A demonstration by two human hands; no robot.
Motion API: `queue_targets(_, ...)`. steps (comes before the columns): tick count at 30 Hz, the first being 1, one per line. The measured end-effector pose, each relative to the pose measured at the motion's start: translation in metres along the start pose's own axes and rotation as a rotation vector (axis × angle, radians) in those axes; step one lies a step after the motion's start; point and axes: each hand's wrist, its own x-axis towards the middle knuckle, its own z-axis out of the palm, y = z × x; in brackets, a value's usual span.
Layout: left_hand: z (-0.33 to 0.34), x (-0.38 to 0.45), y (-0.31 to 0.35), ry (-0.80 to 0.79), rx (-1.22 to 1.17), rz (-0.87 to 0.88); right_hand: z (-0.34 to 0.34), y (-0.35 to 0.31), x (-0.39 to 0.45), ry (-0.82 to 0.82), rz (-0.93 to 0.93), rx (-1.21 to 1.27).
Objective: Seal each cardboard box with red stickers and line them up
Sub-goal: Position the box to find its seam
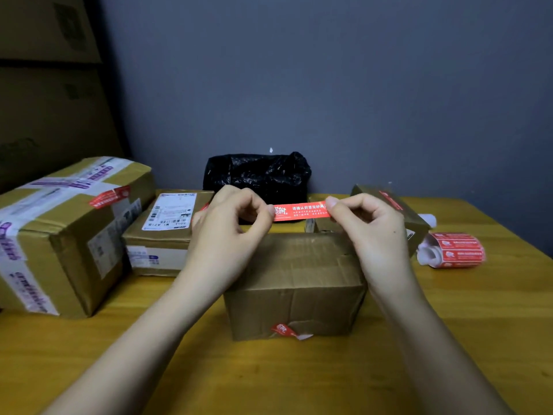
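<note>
We pinch the red printed sticker strip (300,211) taut between left hand (230,223) and right hand (371,226), above the plain brown cardboard box (296,283) mid-desk; we should lower it level across the seam.

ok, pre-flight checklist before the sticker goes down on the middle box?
1. Red sticker held at both ends, left hand and right hand each with a pinch grip: ok.
2. Sticker stretched flat, no fold visible: ok.
3. Sticker above the brown box, not yet touching it: ok.
4. Box top flaps closed flat: cannot tell, the top looks creased.
5. Sticker lined up with the top seam: cannot tell, seam not clear.
6. Sticker roll within reach on the table, to the right: ok.
</note>
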Motion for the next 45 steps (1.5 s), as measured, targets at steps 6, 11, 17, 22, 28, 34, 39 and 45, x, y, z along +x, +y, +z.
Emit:
queue_targets(6, -0.001, -0.004, 0.009, 0.017, 0.232, 0.045, -0.001, 0.009, -0.003, 0.072, -0.192, -0.388)
queue_targets(11, 0.001, -0.006, 0.004, -0.001, 0.238, -0.002, -0.003, 0.009, -0.008, 0.033, -0.182, -0.56)
queue_targets(17, 0.002, -0.011, -0.003, -0.031, 0.257, -0.062, 0.001, 0.01, -0.012, -0.062, -0.136, -0.764)
queue_targets(22, 0.002, -0.012, -0.005, -0.074, 0.371, -0.064, 0.001, 0.006, -0.012, -0.136, -0.131, -0.875)
queue_targets(28, 0.002, -0.015, 0.003, -0.107, 0.633, 0.022, 0.001, 0.002, -0.011, -0.21, -0.18, -0.98)
queue_targets(34, 0.002, -0.011, 0.007, -0.166, 0.726, 0.059, 0.0, 0.001, -0.009, -0.224, -0.186, -0.995)
queue_targets(39, 0.006, -0.01, 0.003, -0.158, 0.804, 0.143, 0.001, -0.001, -0.01, -0.24, -0.205, -1.042)
queue_targets(45, 0.011, -0.013, 0.001, -0.124, 0.924, 0.194, 0.003, -0.001, -0.012, -0.229, -0.23, -1.083)
